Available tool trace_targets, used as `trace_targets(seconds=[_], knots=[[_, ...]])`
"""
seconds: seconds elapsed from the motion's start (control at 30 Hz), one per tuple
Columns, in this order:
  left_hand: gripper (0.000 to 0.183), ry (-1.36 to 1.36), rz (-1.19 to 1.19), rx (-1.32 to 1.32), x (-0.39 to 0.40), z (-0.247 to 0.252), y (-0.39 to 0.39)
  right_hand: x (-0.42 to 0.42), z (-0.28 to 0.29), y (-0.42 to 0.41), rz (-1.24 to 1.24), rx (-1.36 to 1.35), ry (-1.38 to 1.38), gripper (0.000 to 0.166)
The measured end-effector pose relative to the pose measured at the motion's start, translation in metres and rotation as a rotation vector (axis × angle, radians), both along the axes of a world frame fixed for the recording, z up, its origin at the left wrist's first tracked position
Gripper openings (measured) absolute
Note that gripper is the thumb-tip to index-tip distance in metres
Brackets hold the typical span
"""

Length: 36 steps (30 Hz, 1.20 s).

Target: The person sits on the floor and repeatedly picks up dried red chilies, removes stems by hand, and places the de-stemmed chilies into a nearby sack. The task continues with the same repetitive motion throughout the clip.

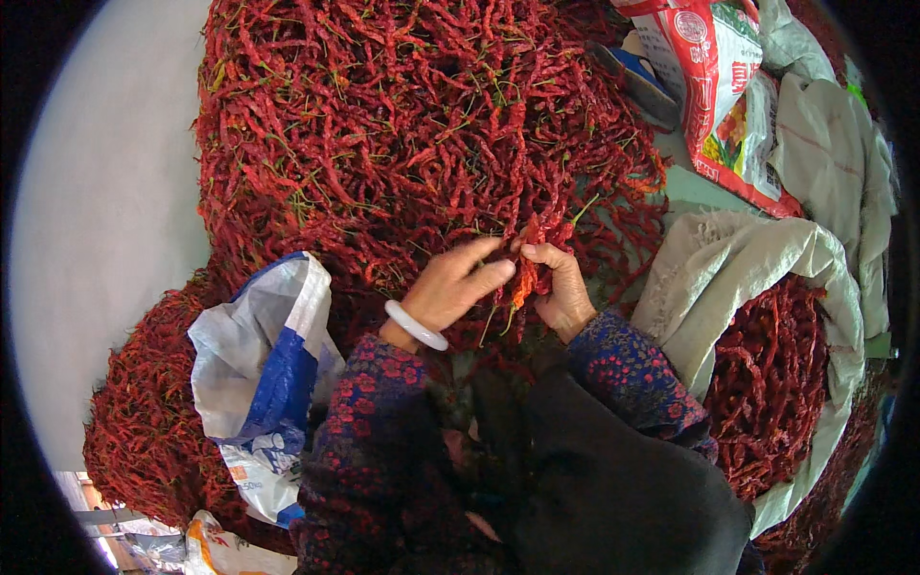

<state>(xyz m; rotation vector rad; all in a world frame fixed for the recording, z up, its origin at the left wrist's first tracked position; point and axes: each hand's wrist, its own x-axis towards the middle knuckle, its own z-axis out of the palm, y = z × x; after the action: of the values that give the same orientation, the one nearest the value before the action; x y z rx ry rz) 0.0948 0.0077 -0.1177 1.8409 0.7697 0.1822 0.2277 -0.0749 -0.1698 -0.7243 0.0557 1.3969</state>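
Note:
A small bunch of dried red chili peppers (527,277), one of them more orange, hangs in my right hand (563,295) between thumb and curled fingers. Green stems stick out from the bunch. My left hand (454,282), with a white bangle (415,325) at its wrist, comes in from the left. Its thumb and index finger are apart close to the bunch, and nothing shows between them; the other fingers are partly hidden. Just beyond both hands rises a large heap of dried red chili peppers (388,129).
At my right stands a woven sack (668,287) with its rim rolled down, holding dark red chilies (769,388). A white and blue sack (280,381) is at my left, beside more heaped chilies (158,410). Farther right lie a red printed bag (708,93) and a blue shoe (642,79).

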Motion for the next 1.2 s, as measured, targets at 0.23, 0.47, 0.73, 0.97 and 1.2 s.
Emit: trace_targets(seconds=[0.23,0.47,0.73,0.97,1.2], knots=[[0.042,-0.004,-0.002,-0.043,0.007,0.000,-0.003,0.006,-0.005,0.002,0.070,0.033,0.081,0.026],[0.035,-0.101,0.158,-0.104,-0.003,0.004,0.001,0.007,-0.019,0.007,-0.081,0.120,0.233,0.017],[0.016,-0.138,0.264,0.140,-0.019,0.035,-0.004,0.009,-0.031,0.008,-0.005,0.263,0.345,0.015],[0.016,0.088,-0.018,0.257,-0.003,0.024,-0.017,0.005,-0.020,0.005,0.121,0.377,0.169,0.016],[0.011,-0.086,0.023,-0.280,-0.013,0.014,-0.011,0.001,-0.020,0.004,0.110,0.374,0.245,0.017]])
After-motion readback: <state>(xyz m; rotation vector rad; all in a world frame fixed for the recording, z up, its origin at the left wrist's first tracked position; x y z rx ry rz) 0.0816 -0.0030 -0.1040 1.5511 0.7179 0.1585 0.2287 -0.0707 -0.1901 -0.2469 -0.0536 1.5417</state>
